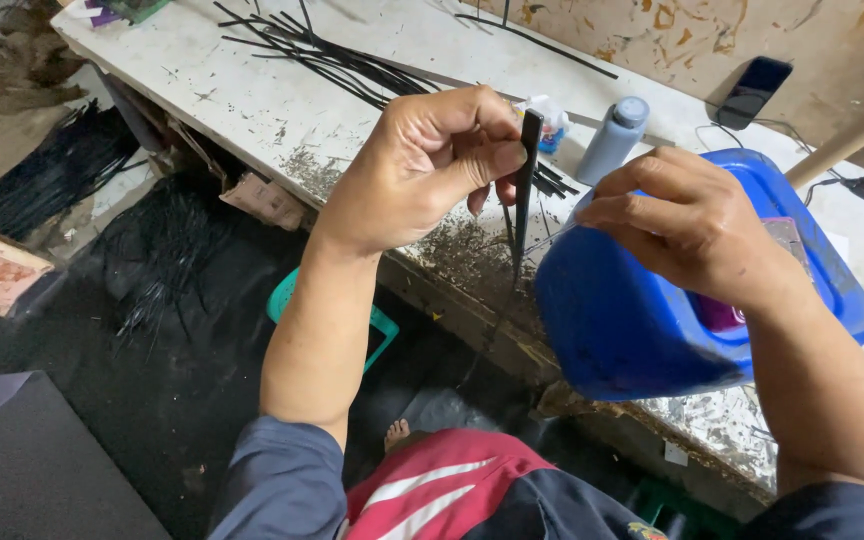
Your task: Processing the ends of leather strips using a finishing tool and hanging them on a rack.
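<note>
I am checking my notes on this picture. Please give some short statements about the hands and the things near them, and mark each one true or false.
1. The left hand pinches a thin black strip. True.
2. The right hand rests on a red bucket. False: it rests on a blue container.
3. A grey bottle stands on the bench behind the hands. True.
4. The black strip lies flat on the bench. False: it is held upright.
5. A dark phone lies near the wall. True.
</note>
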